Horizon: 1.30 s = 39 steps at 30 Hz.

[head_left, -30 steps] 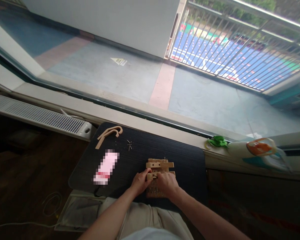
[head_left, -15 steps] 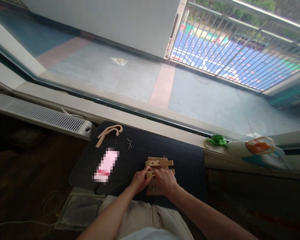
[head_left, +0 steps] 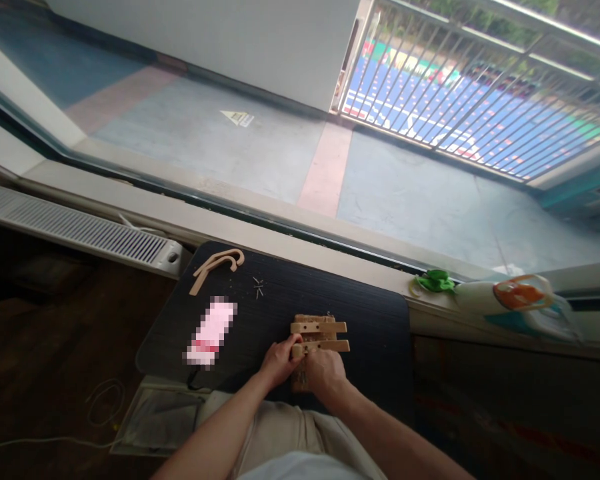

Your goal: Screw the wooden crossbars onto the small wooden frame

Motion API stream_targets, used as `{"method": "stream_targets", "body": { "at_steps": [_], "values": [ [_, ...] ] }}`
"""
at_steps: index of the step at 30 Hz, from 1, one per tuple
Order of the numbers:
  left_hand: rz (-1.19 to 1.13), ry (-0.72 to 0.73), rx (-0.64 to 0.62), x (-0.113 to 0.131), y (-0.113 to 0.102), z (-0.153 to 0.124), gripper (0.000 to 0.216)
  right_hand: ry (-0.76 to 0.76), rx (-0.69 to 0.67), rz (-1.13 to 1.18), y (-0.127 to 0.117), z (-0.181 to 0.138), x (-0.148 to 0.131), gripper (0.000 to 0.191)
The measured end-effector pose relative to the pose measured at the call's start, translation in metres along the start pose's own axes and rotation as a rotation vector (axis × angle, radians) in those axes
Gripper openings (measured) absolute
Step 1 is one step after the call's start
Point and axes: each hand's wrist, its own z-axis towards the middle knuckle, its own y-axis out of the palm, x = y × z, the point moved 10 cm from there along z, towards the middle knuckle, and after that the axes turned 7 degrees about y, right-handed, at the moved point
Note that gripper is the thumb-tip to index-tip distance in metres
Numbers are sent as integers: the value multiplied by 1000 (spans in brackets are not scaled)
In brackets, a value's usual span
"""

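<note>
A worn wooden block (head_left: 301, 381) lies on the dark table before me. Across it rest two pale wooden strips: the far strip (head_left: 325, 327) has small dark holes, and the near strip (head_left: 330, 346) lies parallel to it. My left hand (head_left: 279, 362) is closed on the near strip's left end, thumb and fingers pressed there. Just below that strip, at the block's right side, my right hand (head_left: 326, 371) is closed with its fingertips together at the strip's lower edge. Whatever it may pinch is too small or hidden to make out.
Curved wooden hook pieces (head_left: 219, 264) lie at the table's far left, beside a few loose screws or nails (head_left: 259, 287). A blurred pink item (head_left: 213, 330) is left of my hands. A radiator (head_left: 90, 223) and window sill (head_left: 280, 247) border the table (head_left: 370, 360).
My right hand has moved off the top of the near strip, slightly toward me, uncovering more of that strip. My left hand stays at its left end.
</note>
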Motion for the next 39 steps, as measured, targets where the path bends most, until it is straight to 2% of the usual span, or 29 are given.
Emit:
{"method": "stream_targets", "body": {
  "at_steps": [4,7,13,18,21,25,28,34,36,39],
  "values": [
    [19,26,15,-2,2,1,21,216,-33,286,4,10,33,25],
    [9,33,18,-2,3,0,21,279,-61,372,10,14,45,27],
    [-39,48,45,0,0,-2,19,70,-32,373,-11,3,31,35],
    [-62,56,58,0,1,-1,22,-109,49,118,-34,-12,13,28],
    [-46,28,42,-2,1,-2,21,-220,76,-62,-35,-14,-5,28],
    [-38,29,18,3,-2,-3,23,-321,67,-143,-27,-12,-22,26],
    [-31,8,7,3,-3,-4,21,-243,89,-90,-26,-7,-14,26],
    [-8,34,4,1,0,-2,20,98,143,185,-22,-1,30,28],
    [-4,43,7,0,1,-1,20,146,127,242,-19,1,37,27],
    [4,49,10,-1,1,0,20,140,103,229,-22,2,38,26]
  ]
}}
